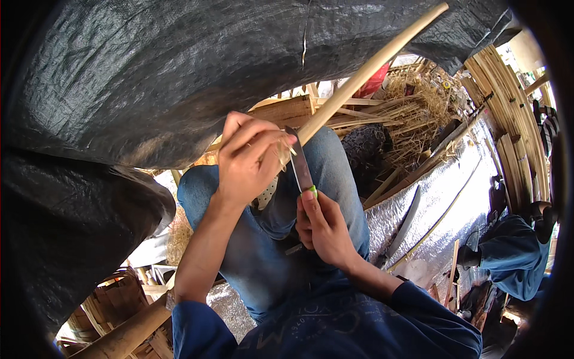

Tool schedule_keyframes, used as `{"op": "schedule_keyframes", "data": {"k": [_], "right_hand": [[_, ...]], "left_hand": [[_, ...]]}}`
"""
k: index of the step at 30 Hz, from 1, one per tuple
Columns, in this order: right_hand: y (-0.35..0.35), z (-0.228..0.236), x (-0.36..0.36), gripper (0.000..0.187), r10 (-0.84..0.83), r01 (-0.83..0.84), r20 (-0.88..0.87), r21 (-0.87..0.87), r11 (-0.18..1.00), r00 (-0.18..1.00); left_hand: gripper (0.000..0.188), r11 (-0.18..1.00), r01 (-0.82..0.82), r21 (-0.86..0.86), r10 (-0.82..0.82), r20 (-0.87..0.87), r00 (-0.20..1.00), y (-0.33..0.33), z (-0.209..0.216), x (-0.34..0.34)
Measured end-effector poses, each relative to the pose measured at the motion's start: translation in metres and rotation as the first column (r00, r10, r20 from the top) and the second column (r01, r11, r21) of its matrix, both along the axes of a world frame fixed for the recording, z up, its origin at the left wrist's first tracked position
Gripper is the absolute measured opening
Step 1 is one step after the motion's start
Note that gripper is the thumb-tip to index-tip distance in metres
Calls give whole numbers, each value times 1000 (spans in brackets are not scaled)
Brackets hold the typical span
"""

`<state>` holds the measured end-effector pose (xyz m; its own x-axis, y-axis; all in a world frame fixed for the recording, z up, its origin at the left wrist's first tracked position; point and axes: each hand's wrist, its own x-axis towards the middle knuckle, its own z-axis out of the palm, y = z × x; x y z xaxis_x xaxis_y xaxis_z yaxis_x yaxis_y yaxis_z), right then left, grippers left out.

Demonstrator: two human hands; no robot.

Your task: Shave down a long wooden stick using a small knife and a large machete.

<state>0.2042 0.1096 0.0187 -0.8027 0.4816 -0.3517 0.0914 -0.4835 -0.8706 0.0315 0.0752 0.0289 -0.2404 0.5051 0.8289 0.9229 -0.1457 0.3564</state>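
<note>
A long pale wooden pole (372, 69) slants from my left hand (251, 154) up to the far right. That hand is closed around the pole's lower end, its fingers bent and pressed together. Thin curled shavings (283, 154) stick out at its fingertips and partly hide the grip. My right hand (326, 230) is wrapped round the handle of a knife (303, 170), whose green collar shows above the thumb. The blade points up and away, its tip beside my left fingertips and crossing the pole's lower end. Both hands are above my jeans-clad knees (327, 167).
A black tarp (161, 66) hangs close ahead and left. Split strips and shavings (412, 107) are heaped at the far right. On a silvery sheet (445, 191) to the right lies a long dark blade (405, 221). Another person's blue-clothed leg (514, 254) is at the right edge.
</note>
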Motion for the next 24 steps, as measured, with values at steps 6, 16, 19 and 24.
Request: {"op": "schedule_keyframes", "data": {"k": [6, 16, 19, 24], "right_hand": [[25, 10, -27, 32, 17, -18, 8, 127, 992, 1000], [14, 11, -19, 33, 6, -8, 34, 48, 999, 999], [11, 14, -24, 32, 6, -5, -6, 12, 1000, 1000], [8, 6, -12, 32, 14, -15, 8, 48, 999, 1000]], "left_hand": [[12, 1000, -3, -17, 2, -49, 999, -2, 1, 4], [10, 1000, 26, 4, -26, -3, 1000, 0, 2, 3], [13, 1000, 10, 17, -10, 10, 1000, -1, 1, 0], [7, 994, -104, -13, 104, 22, 994, 0, 0, 1]]}}
